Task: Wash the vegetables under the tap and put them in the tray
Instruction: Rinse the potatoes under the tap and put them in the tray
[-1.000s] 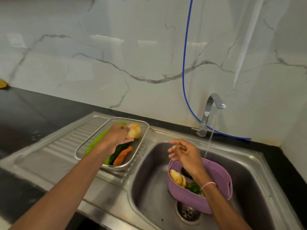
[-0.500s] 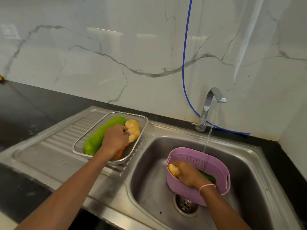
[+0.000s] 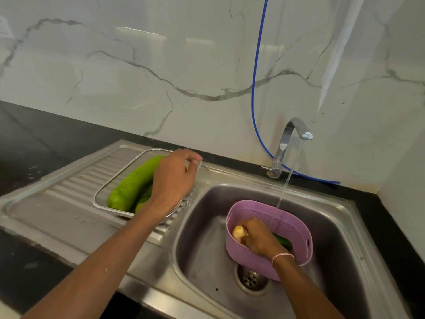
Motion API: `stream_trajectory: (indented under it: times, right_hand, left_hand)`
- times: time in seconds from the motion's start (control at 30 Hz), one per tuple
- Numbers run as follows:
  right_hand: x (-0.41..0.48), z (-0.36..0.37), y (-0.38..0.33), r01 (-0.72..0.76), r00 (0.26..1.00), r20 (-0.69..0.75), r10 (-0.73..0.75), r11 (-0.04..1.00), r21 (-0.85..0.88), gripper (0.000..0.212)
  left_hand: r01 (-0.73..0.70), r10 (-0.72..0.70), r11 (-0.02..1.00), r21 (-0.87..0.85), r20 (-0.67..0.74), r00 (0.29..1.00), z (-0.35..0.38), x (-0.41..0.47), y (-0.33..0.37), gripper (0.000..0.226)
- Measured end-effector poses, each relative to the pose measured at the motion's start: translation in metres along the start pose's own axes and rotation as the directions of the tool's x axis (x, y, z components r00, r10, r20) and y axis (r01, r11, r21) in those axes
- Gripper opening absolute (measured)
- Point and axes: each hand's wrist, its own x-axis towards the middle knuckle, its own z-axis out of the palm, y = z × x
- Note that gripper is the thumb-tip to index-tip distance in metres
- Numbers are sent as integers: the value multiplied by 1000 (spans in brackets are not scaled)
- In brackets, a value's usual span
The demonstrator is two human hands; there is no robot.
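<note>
Two hands are busy at once. The left hand [image 3: 172, 180] hangs over the far corner of the metal tray [image 3: 101, 196], with its fingers bent down. I cannot tell if they pinch anything or just touch the rim. In the tray lie a big light green gourd [image 3: 131, 185] and a darker green vegetable [image 3: 145, 196] beside it. The tray sits on the ribbed draining board [image 3: 69, 180], just beside the sink [image 3: 207, 238]. The right hand [image 3: 257, 238] is down in the purple basket [image 3: 294, 254] in the sink, fingers curled round a yellow potato [image 3: 238, 232]. A cucumber [image 3: 284, 241] lies next to it. Water [image 3: 285, 187] runs from the tap [image 3: 292, 134] onto the basket's back rim. The potato is likely wet, so it could slip from the grip and drop by the drain. The basket seems to lean, so a hard pull could tip it. A bump from the left hand could slide the tray toward the sink.
</note>
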Motion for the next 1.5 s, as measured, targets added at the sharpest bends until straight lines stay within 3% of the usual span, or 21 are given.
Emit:
stream_trajectory:
  times: [0.1,0.17,0.2,0.3,0.37,0.43,0.5,0.57,0.67,0.83,1.03,1.3,1.5]
  right_hand:
    - [-4,-12,8,-100,994,-32,107,978,181,24]
    - [-8,-23,17,-166,976,-62,210,893,419,22]
    - [-9,-28,21,-194,960,-53,276,787,586,23]
    - [-15,-48,36,-139,923,39,384,237,962,28]
    - [-22,-59,42,-64,927,78,368,-48,997,27]
    - [-24,-63,43,-31,930,91,355,-172,985,26]
    - [-23,-61,46,-30,916,101,388,-185,982,26]
    - [-20,-57,48,-58,890,112,443,-134,989,24]
    - [-14,-53,46,-95,886,116,449,-71,993,23]
    - [-13,-59,42,-104,945,134,298,-115,988,22]
    - [-9,-55,45,-47,857,91,507,-99,994,22]
    - [-3,-57,43,-69,864,105,492,-90,994,17]
    - [-5,-57,47,-54,888,88,452,-88,995,19]
  left_hand:
    - [-33,55,988,-150,149,987,31,-6,28,15]
    - [62,8,977,-202,328,945,67,-13,37,18]
    - [118,-29,971,-206,391,920,85,-17,36,19]
    - [195,-102,971,-135,505,857,143,-30,38,19]
    - [306,-177,945,-117,604,777,173,-40,40,25]
    - [579,-240,775,-253,730,640,190,-52,46,31]
    - [740,-218,571,-355,804,554,197,-62,48,32]
    - [774,-165,502,-387,835,525,198,-65,41,29]
    - [748,-79,525,-406,852,518,197,-63,32,30]
    - [701,-129,571,-428,796,592,205,-59,33,30]
    - [713,-220,521,-469,733,643,213,-62,47,16]
    - [706,-224,554,-441,738,637,215,-56,39,26]
    - [735,-202,554,-392,793,575,222,-54,36,34]
